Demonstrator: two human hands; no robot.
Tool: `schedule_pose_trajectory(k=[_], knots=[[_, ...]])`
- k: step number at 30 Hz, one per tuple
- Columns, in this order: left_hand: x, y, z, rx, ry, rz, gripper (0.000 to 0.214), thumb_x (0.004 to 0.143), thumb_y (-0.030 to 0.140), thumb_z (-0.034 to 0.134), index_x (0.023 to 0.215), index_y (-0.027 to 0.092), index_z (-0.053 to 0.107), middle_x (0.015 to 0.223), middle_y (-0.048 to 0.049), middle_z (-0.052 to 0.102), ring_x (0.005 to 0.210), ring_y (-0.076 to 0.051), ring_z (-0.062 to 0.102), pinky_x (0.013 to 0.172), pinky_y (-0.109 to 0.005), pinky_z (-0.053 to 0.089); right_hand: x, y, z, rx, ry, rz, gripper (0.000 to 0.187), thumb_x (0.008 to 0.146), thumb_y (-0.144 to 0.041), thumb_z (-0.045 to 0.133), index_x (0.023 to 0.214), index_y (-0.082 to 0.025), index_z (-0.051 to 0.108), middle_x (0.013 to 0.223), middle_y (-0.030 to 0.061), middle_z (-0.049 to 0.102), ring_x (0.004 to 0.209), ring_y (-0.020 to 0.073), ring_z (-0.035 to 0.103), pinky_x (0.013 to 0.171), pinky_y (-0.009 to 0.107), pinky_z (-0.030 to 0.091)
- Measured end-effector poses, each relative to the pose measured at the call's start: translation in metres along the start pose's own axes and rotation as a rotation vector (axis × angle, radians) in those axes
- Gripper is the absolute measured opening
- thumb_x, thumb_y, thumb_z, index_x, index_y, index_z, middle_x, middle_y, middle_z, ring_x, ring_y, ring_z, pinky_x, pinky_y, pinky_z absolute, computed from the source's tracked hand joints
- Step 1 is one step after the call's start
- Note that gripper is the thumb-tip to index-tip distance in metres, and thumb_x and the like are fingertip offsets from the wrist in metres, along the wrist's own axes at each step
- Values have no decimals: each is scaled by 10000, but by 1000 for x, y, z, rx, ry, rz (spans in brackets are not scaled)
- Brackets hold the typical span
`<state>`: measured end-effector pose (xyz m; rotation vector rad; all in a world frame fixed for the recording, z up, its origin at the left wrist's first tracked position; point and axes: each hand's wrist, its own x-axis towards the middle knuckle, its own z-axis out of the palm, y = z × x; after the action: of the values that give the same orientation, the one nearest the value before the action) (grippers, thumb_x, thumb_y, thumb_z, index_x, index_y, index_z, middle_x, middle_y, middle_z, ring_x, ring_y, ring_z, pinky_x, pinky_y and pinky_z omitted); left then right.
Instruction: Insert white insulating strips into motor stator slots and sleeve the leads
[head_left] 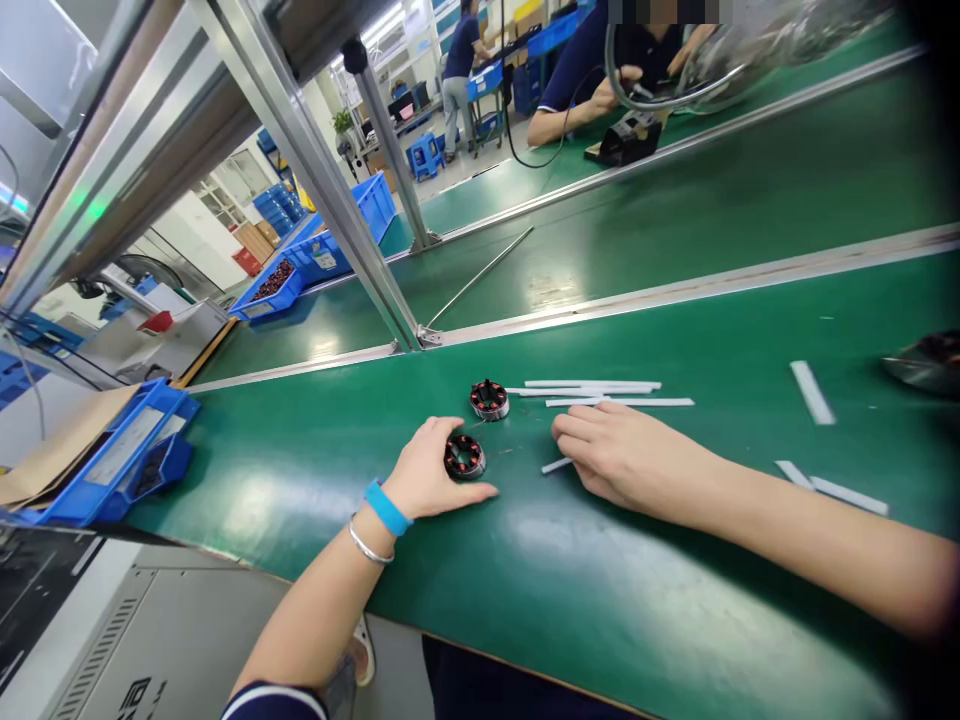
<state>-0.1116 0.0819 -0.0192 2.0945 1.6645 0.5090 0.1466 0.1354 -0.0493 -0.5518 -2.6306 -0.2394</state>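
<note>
A small black ring-shaped stator with copper windings (pixel 464 457) sits clasped in our left hand (pixel 429 478) on the green belt (pixel 675 610), our right hand (pixel 622 457) curled over a short white strip (pixel 556 465), its grip unclear to us, a 2nd stator (pixel 489 400) and long white strips (pixel 600 390) seemingly untouched beyond.

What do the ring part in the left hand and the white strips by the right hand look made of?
Stator ring in the left hand: dark metal core, it seems, with glossy reddish-brown coils, likely enamelled copper wire. White strips beyond the right hand: flat, thin, matte white, probably paper or plastic; the view cannot settle which.
</note>
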Motion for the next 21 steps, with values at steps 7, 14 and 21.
schedule_pose_trajectory(k=[7,14,21], knots=[[2,21,9,-714,60,-240,510,644,556,784,914,142,657,781,-41,646,660,-138,570,608,-267,487,-9,-19,-30,448,269,276,160,886,-154,473,757,-210,549,684,6,608,577,125,541,576,249,440],[11,71,36,-1279,-82,-289,1115,598,624,798,1501,193,306,724,14,613,548,-114,538,459,-219,452,-25,-33,-62,848,294,645,205,896,-321,551,763,-218,668,716,35,667,643,158,613,603,273,495],[16,72,51,-1207,-164,-251,926,607,630,802,1382,241,476,813,-7,636,556,-105,564,482,-238,531,-30,-33,-60,964,285,769,207,835,-352,633,682,-214,653,650,11,639,584,145,589,576,264,490]])
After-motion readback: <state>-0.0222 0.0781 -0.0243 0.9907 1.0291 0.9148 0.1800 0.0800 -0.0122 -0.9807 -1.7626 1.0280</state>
